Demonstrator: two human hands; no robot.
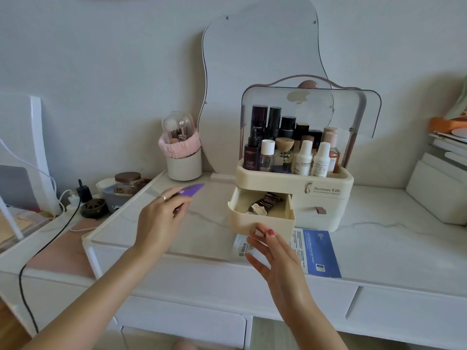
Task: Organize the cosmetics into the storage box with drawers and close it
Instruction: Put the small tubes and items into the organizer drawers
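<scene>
Left hand [161,218]: fingers pinch a purple item [192,190], blurred; I cannot name it. It is above the counter [151,231], left of the box [295,188], not yet stowed.
Drawer [261,214]: left drawer of the box, pulled out. I see brown sachets [265,204] inside, with room left.
Right hand [275,256]: fingers loosely spread at the drawer front, holding nothing. I cannot tell whether the fingertips touch it.
Top tray: bottles [288,150] stand upright and close-packed. I judge this part done.
Lid [310,109]: clear, raised. Not yet closed.
Right drawer [321,210]: shut; contents hidden.
Remaining, as I judge it: stow the purple item, push the drawer in, lower the lid.
Hard to read: a white labelled item [242,247] and a blue leaflet [318,251] lie on the counter before the box, partly covered by the right hand; whether they are cosmetics is unclear.
</scene>
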